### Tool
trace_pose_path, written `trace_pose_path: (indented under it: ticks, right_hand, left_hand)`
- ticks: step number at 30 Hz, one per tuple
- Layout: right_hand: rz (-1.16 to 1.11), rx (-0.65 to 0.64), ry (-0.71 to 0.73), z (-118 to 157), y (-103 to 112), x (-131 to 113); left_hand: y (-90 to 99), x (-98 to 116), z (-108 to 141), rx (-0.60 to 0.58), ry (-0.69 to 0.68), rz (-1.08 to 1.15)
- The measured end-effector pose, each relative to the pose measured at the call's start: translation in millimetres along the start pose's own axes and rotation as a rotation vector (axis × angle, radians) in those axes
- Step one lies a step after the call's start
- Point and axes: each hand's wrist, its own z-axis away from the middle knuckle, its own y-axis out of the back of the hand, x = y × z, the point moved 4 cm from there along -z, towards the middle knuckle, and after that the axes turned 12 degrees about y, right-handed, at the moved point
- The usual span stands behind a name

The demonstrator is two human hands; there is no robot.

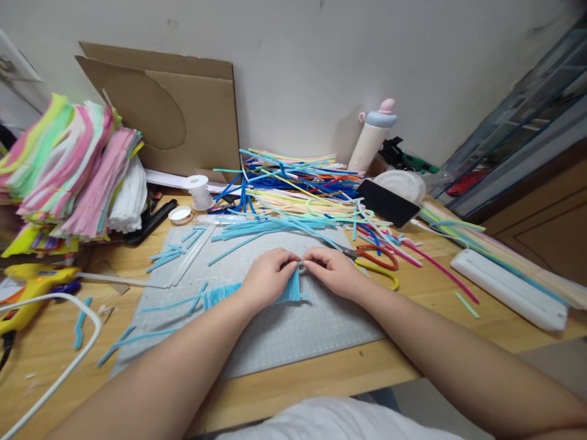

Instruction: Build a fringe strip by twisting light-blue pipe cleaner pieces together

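A strip of light blue pipe cleaners [290, 292] set side by side lies on the grey cutting mat [293, 351]. At its upper right corner, my left hand [271, 275] pinches the blue pipe cleaners, its forearm crossing over part of the strip. My right hand [331, 272] meets it there, thumb and index finger pinched on a blue pipe cleaner end; the fingertips hide most of it. Longer loose blue pipe cleaners [257, 229] lie just beyond my hands. Scissors [378, 258] with orange and yellow handles rest to the right of my right hand.
A yellow glue gun [36, 287] with a white cable is at the left, below bundled pipe cleaners [59, 165]. Coloured pipe cleaners [293, 180] are heaped at the back, near a bottle [371, 137] and a phone [387, 203]. A white power strip [509, 290] lies right.
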Motion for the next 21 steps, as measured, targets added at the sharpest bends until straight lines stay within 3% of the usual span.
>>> trace_pose_path:
  ticks: [6, 21]
  right_hand:
    - [-0.179, -0.005, -0.012, -2.3, -1.1, 4.1]
    - [-0.102, -0.05, -0.024, -2.6, -1.4, 2.4]
  left_hand:
    - [1.4, -6.3, -3.9, -0.041, 0.036, 0.123]
    - [-1.1, -3.7, -2.1, -0.047, 0.164, 0.125]
